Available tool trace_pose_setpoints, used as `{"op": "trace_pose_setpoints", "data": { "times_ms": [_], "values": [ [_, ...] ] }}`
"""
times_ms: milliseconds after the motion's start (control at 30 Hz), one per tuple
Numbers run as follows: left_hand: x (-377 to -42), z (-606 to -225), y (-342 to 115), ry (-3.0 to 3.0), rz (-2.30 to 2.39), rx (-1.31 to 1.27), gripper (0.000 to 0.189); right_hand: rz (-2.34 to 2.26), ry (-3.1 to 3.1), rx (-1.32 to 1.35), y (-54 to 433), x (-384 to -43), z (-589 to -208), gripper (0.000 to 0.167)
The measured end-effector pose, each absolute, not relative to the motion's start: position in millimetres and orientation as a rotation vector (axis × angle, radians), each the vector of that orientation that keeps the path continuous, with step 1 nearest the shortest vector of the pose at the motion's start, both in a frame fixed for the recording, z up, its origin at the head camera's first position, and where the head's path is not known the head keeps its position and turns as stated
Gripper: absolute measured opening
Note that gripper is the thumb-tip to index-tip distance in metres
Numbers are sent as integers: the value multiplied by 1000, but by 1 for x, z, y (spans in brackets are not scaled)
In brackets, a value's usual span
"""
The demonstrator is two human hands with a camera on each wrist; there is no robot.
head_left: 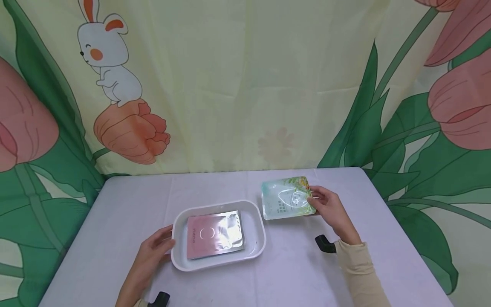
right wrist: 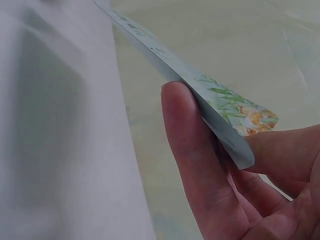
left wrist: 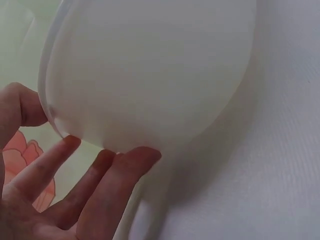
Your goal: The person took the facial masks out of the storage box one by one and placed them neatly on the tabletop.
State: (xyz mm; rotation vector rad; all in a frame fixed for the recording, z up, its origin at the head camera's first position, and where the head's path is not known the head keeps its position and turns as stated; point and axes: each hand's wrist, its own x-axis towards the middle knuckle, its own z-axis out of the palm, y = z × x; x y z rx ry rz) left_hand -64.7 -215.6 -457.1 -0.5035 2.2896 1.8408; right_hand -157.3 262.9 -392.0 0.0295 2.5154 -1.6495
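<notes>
The right hand [head_left: 333, 212] is pinching the floral pouch [head_left: 281, 200] by its nearest edge (gloss could be causing slippage); the left hand [head_left: 152, 252] is gripping the adjacent white tray [head_left: 252, 228]; tilting could be sliding the pink sachet [head_left: 209, 236].

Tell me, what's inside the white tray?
One pink-and-silver packet is visible, lying in the white tray, with bare tray showing around it. The packet covers whatever is directly beneath, so I can't tell whether anything lies under it.
</notes>
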Motion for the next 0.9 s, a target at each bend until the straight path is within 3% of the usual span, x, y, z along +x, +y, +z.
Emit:
{"op": "trace_pose_setpoints", "data": {
  "times_ms": [900],
  "values": [
    [-69, -460, -218, 2314, 1816, -514, 55, -1577, 2506, 60, 249, -180, -444, 45]
  ]
}}
